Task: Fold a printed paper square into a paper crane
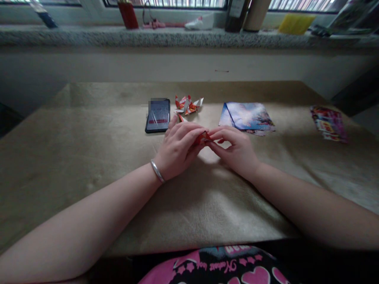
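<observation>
Between the fingertips of both hands is a small folded piece of red printed paper (203, 137). My left hand (182, 144), with a silver bangle at the wrist, is closed on its left side and covers much of it. My right hand (235, 148) pinches its right end between thumb and fingers. Just beyond the left hand lie several red and white folded paper shapes (188, 104), pointed and heaped together. One more red tip peeks out beside the left fingers. How the held paper is folded cannot be made out.
A phone (158, 116) lies left of the paper shapes. Blue and pink printed sheets (248, 116) are stacked at the back right, and a colourful printed packet (329, 124) is farther right. Behind the table, a granite windowsill (177, 38) bears bottles and a yellow block (297, 23).
</observation>
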Demonstrator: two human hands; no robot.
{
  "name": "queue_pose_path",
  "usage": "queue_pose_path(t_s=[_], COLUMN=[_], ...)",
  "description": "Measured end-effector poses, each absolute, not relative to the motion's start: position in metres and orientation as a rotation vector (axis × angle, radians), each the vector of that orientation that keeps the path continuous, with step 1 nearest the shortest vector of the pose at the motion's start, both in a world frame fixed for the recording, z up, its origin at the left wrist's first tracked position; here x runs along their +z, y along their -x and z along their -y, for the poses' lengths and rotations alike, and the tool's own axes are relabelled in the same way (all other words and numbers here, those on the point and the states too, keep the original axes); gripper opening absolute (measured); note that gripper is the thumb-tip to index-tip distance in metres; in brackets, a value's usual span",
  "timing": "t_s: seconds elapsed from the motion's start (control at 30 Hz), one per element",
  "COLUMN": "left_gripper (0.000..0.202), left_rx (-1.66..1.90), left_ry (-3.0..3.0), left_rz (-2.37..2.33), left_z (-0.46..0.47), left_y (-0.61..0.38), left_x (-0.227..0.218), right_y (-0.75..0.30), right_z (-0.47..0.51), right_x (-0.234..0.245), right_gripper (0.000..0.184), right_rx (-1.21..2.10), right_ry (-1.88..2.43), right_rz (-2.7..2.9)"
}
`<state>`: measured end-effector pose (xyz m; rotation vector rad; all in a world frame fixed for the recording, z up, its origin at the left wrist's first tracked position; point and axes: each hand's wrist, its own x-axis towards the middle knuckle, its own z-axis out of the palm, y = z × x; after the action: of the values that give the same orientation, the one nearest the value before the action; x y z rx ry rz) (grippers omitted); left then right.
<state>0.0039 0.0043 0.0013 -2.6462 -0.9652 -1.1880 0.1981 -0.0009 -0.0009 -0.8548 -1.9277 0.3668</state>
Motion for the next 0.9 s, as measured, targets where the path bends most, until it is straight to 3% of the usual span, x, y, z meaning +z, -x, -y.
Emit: queue_pose_path(t_s=[0.2,0.37,0.57,0.9], left_gripper=[0.003,0.006,0.008,0.006], left_rx=[-1.469,-1.725,-1.873,-1.915], left_ry=[2.589,2.656,2.705,2.77], left_rz=[0.932,0.824,0.851,0.995], left_z=[-0.004,-0.0068,-0.007,-0.0009], left_y=[-0.0058,-0.0046,-0.0045,-0.0072], left_x=[0.0051,0.0038,0.0006,0.0044], right_y=[-0.199,-0.2028,-0.2052,-0.203], right_z=[0.001,-0.0008,0.0002,-0.0005], right_x=[0.0038,0.0035,0.0057,-0.0022], right_gripper=[0.005,0.015,0.012,0.005], right_rx=[0.208,0.176,0.223,0.673], right_ry=[0.777,0.765,0.747,0.781], right_rz=[1.972,1.999,1.979,1.75])
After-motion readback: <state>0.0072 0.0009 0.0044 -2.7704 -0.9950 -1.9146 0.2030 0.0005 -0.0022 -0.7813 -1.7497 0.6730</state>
